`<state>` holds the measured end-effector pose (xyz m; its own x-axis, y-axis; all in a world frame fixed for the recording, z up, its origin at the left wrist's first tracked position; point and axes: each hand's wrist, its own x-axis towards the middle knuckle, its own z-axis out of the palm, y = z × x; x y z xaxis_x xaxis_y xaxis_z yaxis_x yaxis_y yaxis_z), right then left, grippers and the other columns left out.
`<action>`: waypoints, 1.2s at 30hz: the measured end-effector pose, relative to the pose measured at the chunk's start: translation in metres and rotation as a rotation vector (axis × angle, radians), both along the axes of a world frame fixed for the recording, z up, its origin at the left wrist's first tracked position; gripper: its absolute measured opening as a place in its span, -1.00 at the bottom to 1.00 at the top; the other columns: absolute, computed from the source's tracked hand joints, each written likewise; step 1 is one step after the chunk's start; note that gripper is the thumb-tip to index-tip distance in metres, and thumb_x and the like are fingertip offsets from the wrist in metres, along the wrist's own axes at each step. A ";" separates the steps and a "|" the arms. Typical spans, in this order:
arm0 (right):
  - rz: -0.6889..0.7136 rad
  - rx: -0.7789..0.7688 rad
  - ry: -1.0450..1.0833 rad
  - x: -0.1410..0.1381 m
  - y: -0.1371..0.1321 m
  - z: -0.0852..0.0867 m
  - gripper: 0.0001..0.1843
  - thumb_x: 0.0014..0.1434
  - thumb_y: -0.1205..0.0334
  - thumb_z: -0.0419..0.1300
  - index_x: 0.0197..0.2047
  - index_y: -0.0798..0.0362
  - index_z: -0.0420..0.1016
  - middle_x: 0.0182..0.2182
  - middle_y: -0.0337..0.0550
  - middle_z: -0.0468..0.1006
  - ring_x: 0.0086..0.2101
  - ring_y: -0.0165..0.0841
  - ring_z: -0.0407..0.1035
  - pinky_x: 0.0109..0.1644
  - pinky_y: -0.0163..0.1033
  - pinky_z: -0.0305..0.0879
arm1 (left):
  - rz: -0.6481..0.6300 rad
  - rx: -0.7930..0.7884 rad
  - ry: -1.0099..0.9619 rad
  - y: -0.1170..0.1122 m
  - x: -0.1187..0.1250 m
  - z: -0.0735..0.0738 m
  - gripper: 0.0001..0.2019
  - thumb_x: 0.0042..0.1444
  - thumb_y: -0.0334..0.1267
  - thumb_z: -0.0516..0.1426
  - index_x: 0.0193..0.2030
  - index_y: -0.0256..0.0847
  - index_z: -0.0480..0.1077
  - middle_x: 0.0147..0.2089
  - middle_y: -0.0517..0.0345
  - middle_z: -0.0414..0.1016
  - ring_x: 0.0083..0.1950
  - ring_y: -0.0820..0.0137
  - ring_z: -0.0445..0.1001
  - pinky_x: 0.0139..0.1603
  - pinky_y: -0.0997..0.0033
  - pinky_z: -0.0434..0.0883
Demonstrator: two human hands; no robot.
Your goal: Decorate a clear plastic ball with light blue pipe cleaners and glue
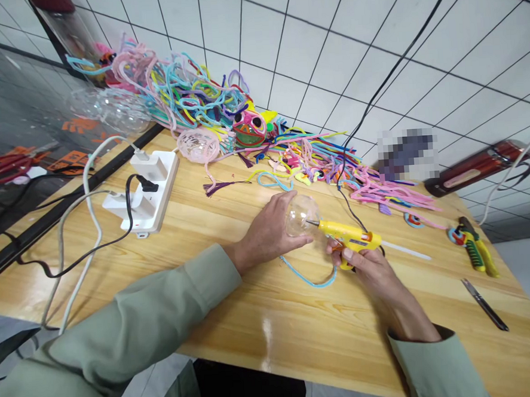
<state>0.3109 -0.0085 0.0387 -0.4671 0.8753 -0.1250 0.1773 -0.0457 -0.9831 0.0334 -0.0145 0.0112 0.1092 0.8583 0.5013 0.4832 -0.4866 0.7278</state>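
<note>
My left hand (267, 231) is wrapped round a clear plastic ball (302, 213) resting on the wooden table (263, 318). My right hand (366, 265) grips a yellow hot glue gun (350, 236) whose nozzle touches the ball's right side. A white glue stick (405, 250) sticks out of the gun's back. A light blue pipe cleaner (308, 278) curves on the table just below both hands.
A big heap of coloured pipe cleaners (196, 98) and a pink-green mask shape (249, 127) lie at the back. A white power strip (145, 191) with cables sits left. Pliers (477, 248), a thin metal tool (484, 305) and a red tube (478, 166) lie right.
</note>
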 end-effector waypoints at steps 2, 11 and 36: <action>0.003 0.003 0.004 -0.001 0.000 0.002 -0.57 0.20 -0.22 0.44 -0.11 -0.04 0.67 -0.20 -0.09 0.66 -0.32 -0.26 0.44 -0.17 -0.11 0.43 | 0.000 -0.001 0.001 0.000 0.000 0.000 -0.02 0.03 0.00 0.48 0.47 -0.20 0.12 0.42 -0.32 0.35 0.50 -0.15 0.33 0.53 -0.28 0.33; 0.009 0.016 -0.019 -0.006 -0.001 0.005 -0.53 0.19 -0.28 0.42 -0.15 -0.03 0.68 -0.23 -0.09 0.65 -0.33 -0.25 0.43 -0.17 -0.13 0.43 | 0.004 0.014 0.016 0.000 0.000 0.000 -0.03 0.04 -0.03 0.47 0.47 -0.21 0.10 0.42 -0.33 0.34 0.51 -0.15 0.32 0.53 -0.29 0.32; -0.013 0.027 0.011 -0.007 0.001 0.003 -0.54 0.17 -0.25 0.44 -0.06 -0.08 0.69 -0.17 -0.08 0.73 -0.38 -0.23 0.46 -0.09 -0.02 0.47 | 0.004 0.017 -0.004 -0.001 0.000 0.000 -0.04 0.05 -0.05 0.47 0.48 -0.21 0.11 0.43 -0.33 0.34 0.50 -0.13 0.33 0.52 -0.26 0.35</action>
<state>0.3039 -0.0078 0.0413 -0.4573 0.8841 -0.0959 0.1663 -0.0209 -0.9858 0.0334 -0.0152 0.0107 0.1040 0.8500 0.5165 0.4823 -0.4973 0.7212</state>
